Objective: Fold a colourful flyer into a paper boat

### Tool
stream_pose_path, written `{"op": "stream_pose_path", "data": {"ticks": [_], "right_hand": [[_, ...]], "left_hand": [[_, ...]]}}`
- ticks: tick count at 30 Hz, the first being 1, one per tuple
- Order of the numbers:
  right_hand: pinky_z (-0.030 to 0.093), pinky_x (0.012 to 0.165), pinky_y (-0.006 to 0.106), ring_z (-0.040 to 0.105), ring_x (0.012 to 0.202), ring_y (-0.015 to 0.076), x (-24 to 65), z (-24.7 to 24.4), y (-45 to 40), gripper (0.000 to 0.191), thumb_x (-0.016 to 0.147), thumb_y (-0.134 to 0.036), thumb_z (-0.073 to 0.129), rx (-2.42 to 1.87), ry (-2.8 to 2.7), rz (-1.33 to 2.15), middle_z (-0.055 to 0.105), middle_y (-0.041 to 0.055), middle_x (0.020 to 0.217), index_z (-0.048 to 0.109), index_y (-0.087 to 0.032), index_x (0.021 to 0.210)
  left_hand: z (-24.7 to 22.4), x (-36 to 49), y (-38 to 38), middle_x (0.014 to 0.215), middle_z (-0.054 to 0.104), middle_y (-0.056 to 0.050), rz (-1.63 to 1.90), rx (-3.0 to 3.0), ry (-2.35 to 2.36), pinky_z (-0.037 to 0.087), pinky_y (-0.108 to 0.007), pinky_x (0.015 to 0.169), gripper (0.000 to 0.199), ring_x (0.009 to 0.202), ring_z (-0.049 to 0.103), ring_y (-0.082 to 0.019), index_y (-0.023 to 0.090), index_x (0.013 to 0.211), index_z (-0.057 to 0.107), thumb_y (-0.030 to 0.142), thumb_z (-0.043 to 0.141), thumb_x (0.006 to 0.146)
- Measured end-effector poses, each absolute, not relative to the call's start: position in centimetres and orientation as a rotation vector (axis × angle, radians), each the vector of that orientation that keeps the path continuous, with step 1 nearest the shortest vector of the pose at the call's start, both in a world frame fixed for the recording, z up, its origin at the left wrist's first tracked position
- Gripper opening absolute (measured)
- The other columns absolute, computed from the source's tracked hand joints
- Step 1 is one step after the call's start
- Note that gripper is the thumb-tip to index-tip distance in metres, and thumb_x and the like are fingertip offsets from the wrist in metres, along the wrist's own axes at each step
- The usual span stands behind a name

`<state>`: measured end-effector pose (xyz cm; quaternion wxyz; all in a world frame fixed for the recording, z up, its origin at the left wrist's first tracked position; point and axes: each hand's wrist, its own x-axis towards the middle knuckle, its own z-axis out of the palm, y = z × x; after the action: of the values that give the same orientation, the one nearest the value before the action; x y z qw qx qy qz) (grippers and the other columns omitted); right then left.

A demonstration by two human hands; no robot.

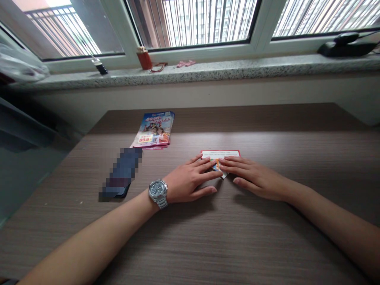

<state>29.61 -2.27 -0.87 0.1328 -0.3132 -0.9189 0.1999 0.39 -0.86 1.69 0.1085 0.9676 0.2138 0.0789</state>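
A small printed paper point(221, 153) with a red edge lies on the brown wooden table point(190, 241), partly covered by both hands. Its near side narrows to a point, and a colourful patch shows between my fingers. My left hand point(190, 178), with a silver watch point(158, 190) on the wrist, lies flat with fingers spread over the left part of the paper. From the right, my right hand point(255, 174) rests its outstretched fingers on the paper's other side. Both hands' fingertips come close together near the middle. How the paper is folded underneath is hidden.
Left of my hands lies a dark phone point(123, 172), its screen pixelated. Beyond it sits a stack of colourful flyers point(156, 128). On the granite windowsill point(225, 71) stand a red container point(144, 58), a small black-and-clear item point(99, 66) and a black device point(347, 46).
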Motion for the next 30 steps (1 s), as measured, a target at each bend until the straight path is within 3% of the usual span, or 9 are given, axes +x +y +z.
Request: {"op": "stream_pose_path", "data": {"ticks": [11,19,25,30], "right_hand": [[0.032,0.12,0.054,0.036,0.146,0.0269,29.54,-1.03,-2.43,0.05,0.102,-0.036,0.048,-0.912,-2.624,0.55,0.044,0.0049,0.156,0.044,-0.03,0.151],[0.032,0.12,0.053,0.035,0.147,0.0261,29.43,-0.88,-2.62,0.051,0.101,-0.036,0.048,-0.93,-2.632,0.533,0.043,0.0052,0.157,0.042,-0.028,0.152],[0.032,0.12,0.054,0.036,0.147,0.0265,29.44,-0.94,-2.56,0.053,0.101,-0.035,0.049,-0.912,-2.618,0.537,0.042,0.0052,0.157,0.04,-0.03,0.153],[0.031,0.12,0.054,0.035,0.147,0.0267,29.45,-0.9,-2.57,0.053,0.101,-0.036,0.049,-0.92,-2.624,0.536,0.043,0.0049,0.157,0.041,-0.03,0.152]], "left_hand": [[1.58,0.45,-1.08,0.16,0.035,-0.008,0.202,2.884,0.638,0.019,-0.051,0.125,0.049,0.147,0.035,-0.028,0.028,0.146,0.048,0.049,0.045,0.101],[1.9,0.4,-1.38,0.162,0.031,-0.009,0.119,2.891,0.681,0.015,-0.06,0.122,0.051,0.146,0.036,-0.033,0.033,0.148,0.044,0.051,0.045,0.101],[1.81,0.45,-1.74,0.166,0.019,-0.007,0.154,2.87,0.665,0.017,-0.063,0.12,0.048,0.149,0.029,-0.037,0.039,0.145,0.048,0.051,0.049,0.098],[1.8,0.5,-1.6,0.163,0.028,-0.01,0.138,2.853,0.681,0.016,-0.062,0.121,0.056,0.148,0.031,-0.034,0.035,0.148,0.044,0.057,0.048,0.097]]}}
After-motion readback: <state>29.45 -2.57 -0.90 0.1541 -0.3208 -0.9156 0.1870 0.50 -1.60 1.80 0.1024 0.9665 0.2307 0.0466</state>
